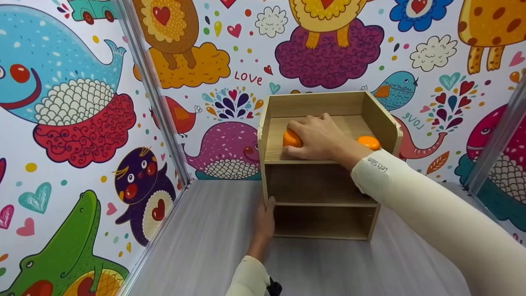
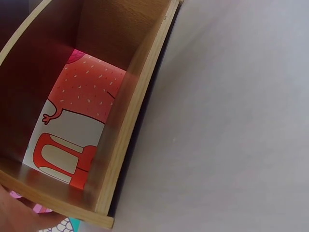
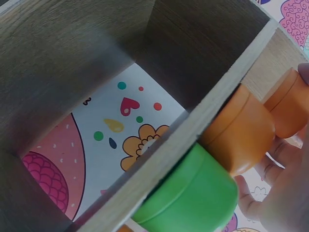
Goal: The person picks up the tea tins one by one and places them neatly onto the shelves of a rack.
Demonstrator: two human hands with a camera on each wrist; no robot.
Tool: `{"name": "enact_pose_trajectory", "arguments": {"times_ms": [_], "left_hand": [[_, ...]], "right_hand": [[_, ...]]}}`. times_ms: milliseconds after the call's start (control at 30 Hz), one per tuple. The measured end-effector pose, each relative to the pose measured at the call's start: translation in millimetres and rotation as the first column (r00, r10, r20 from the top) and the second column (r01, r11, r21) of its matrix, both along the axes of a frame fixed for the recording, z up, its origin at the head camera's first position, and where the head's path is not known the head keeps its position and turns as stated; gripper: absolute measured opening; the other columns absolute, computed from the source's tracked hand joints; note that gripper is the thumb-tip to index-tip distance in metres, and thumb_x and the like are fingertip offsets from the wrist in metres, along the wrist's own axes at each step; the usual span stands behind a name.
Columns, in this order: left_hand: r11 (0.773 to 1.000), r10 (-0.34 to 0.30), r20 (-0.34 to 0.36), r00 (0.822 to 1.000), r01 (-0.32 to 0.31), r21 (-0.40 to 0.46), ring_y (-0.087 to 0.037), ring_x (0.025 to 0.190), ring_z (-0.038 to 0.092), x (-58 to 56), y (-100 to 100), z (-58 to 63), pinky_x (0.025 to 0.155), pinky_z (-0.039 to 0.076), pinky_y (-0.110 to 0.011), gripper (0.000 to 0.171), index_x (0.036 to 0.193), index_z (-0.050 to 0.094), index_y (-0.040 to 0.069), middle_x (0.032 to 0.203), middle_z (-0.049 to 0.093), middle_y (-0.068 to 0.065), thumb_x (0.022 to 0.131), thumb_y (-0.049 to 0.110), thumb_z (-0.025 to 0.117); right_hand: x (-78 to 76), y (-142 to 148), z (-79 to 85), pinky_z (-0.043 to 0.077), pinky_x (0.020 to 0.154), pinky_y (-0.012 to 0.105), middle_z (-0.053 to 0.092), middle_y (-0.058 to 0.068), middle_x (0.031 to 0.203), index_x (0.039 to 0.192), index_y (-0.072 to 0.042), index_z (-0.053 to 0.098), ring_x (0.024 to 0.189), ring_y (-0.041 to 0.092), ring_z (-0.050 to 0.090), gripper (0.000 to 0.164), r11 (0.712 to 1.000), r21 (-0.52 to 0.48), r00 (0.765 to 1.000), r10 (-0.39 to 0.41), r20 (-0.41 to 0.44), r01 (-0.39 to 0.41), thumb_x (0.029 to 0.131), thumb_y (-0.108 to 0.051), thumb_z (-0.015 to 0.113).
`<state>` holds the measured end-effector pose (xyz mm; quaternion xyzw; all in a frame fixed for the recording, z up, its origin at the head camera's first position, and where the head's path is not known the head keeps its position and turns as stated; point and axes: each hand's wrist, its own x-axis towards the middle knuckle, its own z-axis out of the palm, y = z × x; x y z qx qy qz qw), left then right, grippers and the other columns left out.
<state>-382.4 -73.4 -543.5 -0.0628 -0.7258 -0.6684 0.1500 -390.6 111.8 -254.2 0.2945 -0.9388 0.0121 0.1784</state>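
A small wooden shelf unit [image 1: 320,238] with an open-topped upper tray stands on the floor. In that tray my right hand [image 1: 316,135] grips a rounded orange cup [image 1: 291,139] at the left end, thumb toward me. Under my forearm shows another orange cup [image 1: 368,143]. The right wrist view has a green cup [image 3: 193,193] and an orange cup [image 3: 241,130] in a row along the tray's front edge, beside the gripped orange cup [image 3: 288,104]. My left hand [image 1: 264,220] holds the unit's lower left side panel, thumb at its front edge, fingers along the outside.
Below the tray are a middle compartment [image 1: 320,183] and a lower compartment [image 1: 322,222]; cartoon wallpaper shows through the open back in the wrist views. Patterned wall panels [image 1: 230,144] stand close behind and at the left. Grey floor [image 1: 205,230] surrounds the unit.
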Motion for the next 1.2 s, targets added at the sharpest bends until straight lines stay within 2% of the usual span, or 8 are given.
{"name": "enact_pose_trajectory", "arguments": {"times_ms": [200, 333, 433, 567, 667, 900, 1067, 1200], "left_hand": [[1.0, -0.002, -0.028, 1.0, 0.003, 0.008, -0.028, 0.133, 0.052, -0.5, 0.3, -0.9, 0.11, 0.041, -0.053, 0.043, 0.137, 0.051, 0.004, 0.138, 0.058, -0.014, 0.11, 0.037, 0.045], [1.0, 0.007, -0.02, 1.0, -0.007, 0.008, -0.026, 0.122, 0.056, -0.9, 1.4, -1.7, 0.104, 0.043, -0.049, 0.039, 0.124, 0.055, 0.002, 0.126, 0.061, -0.013, 0.11, 0.037, 0.045], [1.0, 0.016, -0.01, 1.0, -0.016, 0.0, -0.026, 0.12, 0.056, -0.4, 1.6, -2.1, 0.103, 0.044, -0.049, 0.04, 0.122, 0.055, 0.002, 0.125, 0.061, -0.013, 0.11, 0.039, 0.044], [1.0, 0.017, 0.004, 1.0, -0.017, -0.008, -0.027, 0.127, 0.056, 0.5, 1.2, -2.2, 0.108, 0.042, -0.052, 0.045, 0.129, 0.054, 0.002, 0.132, 0.061, -0.014, 0.109, 0.041, 0.044], [1.0, 0.014, 0.002, 1.0, -0.014, -0.004, -0.027, 0.126, 0.056, 0.3, 1.3, -1.8, 0.107, 0.043, -0.051, 0.044, 0.128, 0.055, 0.002, 0.129, 0.061, -0.013, 0.109, 0.041, 0.045], [1.0, -0.011, -0.033, 0.999, 0.012, 0.022, -0.029, 0.134, 0.051, -1.3, 1.5, -1.8, 0.111, 0.04, -0.052, 0.044, 0.138, 0.051, 0.003, 0.137, 0.058, -0.015, 0.11, 0.036, 0.044], [1.0, 0.001, -0.02, 1.0, -0.001, 0.005, -0.023, 0.121, 0.055, -3.0, 0.8, -2.9, 0.103, 0.044, -0.046, 0.038, 0.126, 0.054, 0.004, 0.123, 0.06, -0.01, 0.11, 0.037, 0.045], [1.0, 0.013, -0.015, 1.0, -0.013, 0.009, -0.018, 0.094, 0.051, -2.1, 1.1, -1.6, 0.086, 0.043, -0.038, 0.027, 0.1, 0.051, 0.009, 0.097, 0.051, -0.003, 0.109, 0.034, 0.047]], "right_hand": [[-3.7, 0.6, -5.2, 0.039, 0.094, 0.059, 0.067, 0.01, 0.122, 0.13, -0.02, 0.059, 0.106, 0.031, 0.061, 0.06, 1.0, 0.002, 1.0, 0.002, -0.003, -0.002, 0.091, -0.066, 0.058], [-4.5, 0.2, -8.4, 0.04, 0.094, 0.058, 0.068, 0.01, 0.115, 0.129, -0.019, 0.059, 0.101, 0.03, 0.061, 0.06, 1.0, 0.012, 1.0, 0.0, 0.0, 0.0, 0.091, -0.066, 0.058], [-4.2, -0.3, -9.7, 0.039, 0.091, 0.054, 0.068, 0.007, 0.108, 0.127, -0.019, 0.06, 0.096, 0.029, 0.06, 0.059, 1.0, 0.021, 1.0, -0.002, 0.01, 0.002, 0.091, -0.066, 0.058], [-4.4, -0.5, -10.8, 0.038, 0.09, 0.052, 0.069, 0.007, 0.106, 0.127, -0.019, 0.061, 0.094, 0.028, 0.059, 0.058, 1.0, 0.028, 1.0, -0.008, 0.028, 0.007, 0.092, -0.065, 0.058], [-5.1, -0.2, -11.6, 0.038, 0.09, 0.053, 0.07, 0.008, 0.111, 0.128, -0.019, 0.06, 0.096, 0.028, 0.06, 0.059, 0.999, 0.034, 0.999, -0.013, 0.038, 0.011, 0.092, -0.065, 0.057], [-6.6, 0.8, -14.3, 0.039, 0.088, 0.054, 0.07, 0.009, 0.107, 0.127, -0.017, 0.061, 0.093, 0.028, 0.06, 0.06, 0.999, 0.054, 0.999, -0.005, 0.032, 0.003, 0.092, -0.065, 0.057], [-7.6, 1.4, -15.1, 0.039, 0.085, 0.053, 0.07, 0.007, 0.104, 0.125, -0.017, 0.061, 0.091, 0.027, 0.059, 0.059, 0.998, 0.059, 1.0, -0.001, 0.031, -0.001, 0.092, -0.066, 0.056], [-7.9, 2.2, -15.7, 0.039, 0.085, 0.052, 0.07, 0.007, 0.102, 0.124, -0.017, 0.062, 0.089, 0.028, 0.059, 0.06, 0.998, 0.058, 1.0, -0.003, 0.028, 0.001, 0.092, -0.067, 0.056]]}}
